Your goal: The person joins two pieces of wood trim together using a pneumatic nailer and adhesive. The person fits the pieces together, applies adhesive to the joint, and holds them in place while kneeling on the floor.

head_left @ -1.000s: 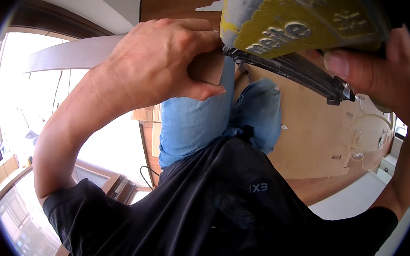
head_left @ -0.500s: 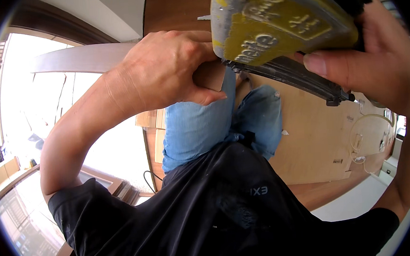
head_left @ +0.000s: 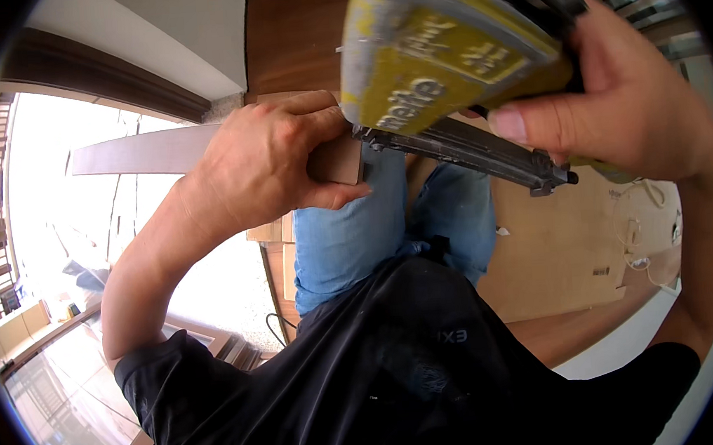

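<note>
My right hand (head_left: 613, 113) grips a nail gun (head_left: 445, 63) with a worn yellow and grey body, the thumb resting along its side. The gun's black magazine (head_left: 476, 152) slants down to the right. A long, pale brownish board (head_left: 149, 153) reaches leftward past the window opening. Near its right end, my left hand (head_left: 257, 159) is wrapped over it, thumb on the near side and fingers over the far side. The gun's nose is right at that end, close to my left fingers; whether it touches the board I cannot tell.
Below the board are my knees in blue jeans (head_left: 349, 239). A bright window opening (head_left: 67, 218) and its dark frame (head_left: 115, 74) lie to the left. Tan sheeting (head_left: 549, 250) covers the floor at right, with a pale hose (head_left: 633, 220) on it.
The nail gun and both hands now appear further left in view, the left hand and board also lower. The board's end stays by the gun's nose. Both grips are unchanged.
</note>
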`<state>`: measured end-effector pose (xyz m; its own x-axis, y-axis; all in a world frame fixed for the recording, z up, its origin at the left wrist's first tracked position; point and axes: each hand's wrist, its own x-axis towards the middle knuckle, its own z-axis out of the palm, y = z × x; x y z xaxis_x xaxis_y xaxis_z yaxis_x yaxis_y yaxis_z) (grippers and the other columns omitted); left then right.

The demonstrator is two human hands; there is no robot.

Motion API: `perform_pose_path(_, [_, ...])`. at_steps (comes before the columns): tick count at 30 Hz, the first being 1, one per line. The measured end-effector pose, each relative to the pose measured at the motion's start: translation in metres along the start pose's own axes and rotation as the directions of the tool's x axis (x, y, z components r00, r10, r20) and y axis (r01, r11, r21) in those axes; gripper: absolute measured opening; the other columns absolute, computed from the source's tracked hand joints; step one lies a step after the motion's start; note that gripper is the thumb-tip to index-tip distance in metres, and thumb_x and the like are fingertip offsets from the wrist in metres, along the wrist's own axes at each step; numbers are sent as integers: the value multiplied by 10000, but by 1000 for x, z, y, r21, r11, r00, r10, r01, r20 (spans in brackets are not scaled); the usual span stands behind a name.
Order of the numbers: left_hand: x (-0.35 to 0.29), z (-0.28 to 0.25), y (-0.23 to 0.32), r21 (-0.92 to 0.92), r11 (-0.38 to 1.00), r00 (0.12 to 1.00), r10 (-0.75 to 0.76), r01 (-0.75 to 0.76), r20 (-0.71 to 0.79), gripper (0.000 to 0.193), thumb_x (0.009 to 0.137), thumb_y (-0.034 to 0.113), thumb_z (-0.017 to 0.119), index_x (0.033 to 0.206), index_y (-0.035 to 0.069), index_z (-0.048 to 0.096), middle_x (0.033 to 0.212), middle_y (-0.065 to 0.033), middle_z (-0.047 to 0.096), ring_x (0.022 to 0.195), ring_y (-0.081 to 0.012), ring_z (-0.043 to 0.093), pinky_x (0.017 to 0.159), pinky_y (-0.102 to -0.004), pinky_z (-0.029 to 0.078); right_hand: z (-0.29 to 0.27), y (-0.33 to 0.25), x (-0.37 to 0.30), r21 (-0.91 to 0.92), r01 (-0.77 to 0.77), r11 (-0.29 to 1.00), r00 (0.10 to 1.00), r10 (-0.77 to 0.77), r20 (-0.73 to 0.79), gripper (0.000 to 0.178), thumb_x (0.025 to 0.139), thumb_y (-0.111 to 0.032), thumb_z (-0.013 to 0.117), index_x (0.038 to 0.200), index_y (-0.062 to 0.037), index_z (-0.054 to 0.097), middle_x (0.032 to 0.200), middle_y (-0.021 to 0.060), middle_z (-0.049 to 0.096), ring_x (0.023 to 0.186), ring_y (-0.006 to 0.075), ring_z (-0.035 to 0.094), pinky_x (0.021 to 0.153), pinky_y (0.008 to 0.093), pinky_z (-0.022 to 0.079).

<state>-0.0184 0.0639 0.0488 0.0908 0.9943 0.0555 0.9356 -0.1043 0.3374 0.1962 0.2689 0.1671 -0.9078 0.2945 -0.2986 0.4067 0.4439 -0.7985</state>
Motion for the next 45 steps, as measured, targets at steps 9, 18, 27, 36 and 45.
perform_pose_path(9, [-5, 3, 8, -44, 999, 1000, -21, 20, -12, 653, 784, 528, 864, 1192, 37, 727, 981, -92, 727, 868, -305, 759, 772, -419, 645, 5, 30, -10, -62, 363, 930, 931, -360, 55, 621, 848, -52, 846, 1394, 11, 557, 1161, 117, 718, 1073, 204, 685, 928, 367, 568])
perform_pose_path(18, [-15, 4, 4, -115, 992, 997, -56, 51, -48, 626, 719, 437, 942, 1203, 101, 731, 967, -103, 727, 847, -298, 765, 750, -400, 667, 0, 103, -59, -14, 94, 995, 988, -95, -121, 544, 887, -84, 841, 1348, 20, 571, 1175, 125, 727, 1085, 182, 692, 923, 342, 573])
perform_pose_path(27, [-18, 7, 14, -203, 974, 986, -128, 103, -110, 571, 703, 341, 954, 1161, 86, 727, 918, -87, 697, 770, -253, 722, 675, -371, 612, 31, 259, -90, -113, -568, 815, 783, 494, -379, 440, 878, -146, 787, 1240, 44, 627, 992, 186, 723, 897, 236, 702, 790, 386, 549])
perform_pose_path(36, [-52, 40, -5, -269, 939, 839, -318, 214, -441, 817, 740, 647, 882, 1180, -15, 695, 884, -114, 680, 789, -210, 696, 647, -337, 551, 123, 569, -192, -292, -819, 493, 545, 512, -664, 660, 938, -193, 720, 1537, -61, 474, 1294, 284, 633, 1135, 450, 646, 976, 514, 529])
perform_pose_path(45, [14, 64, 16, -241, 968, 794, -90, -73, -601, 721, 692, 498, 965, 1171, 16, 723, 890, -89, 680, 755, -201, 683, 629, -306, 545, 233, 615, -209, -160, -951, 263, 303, 699, -648, 617, 1058, -150, 516, 1646, -116, 330, 1468, 258, 541, 1291, 440, 577, 1083, 527, 486])
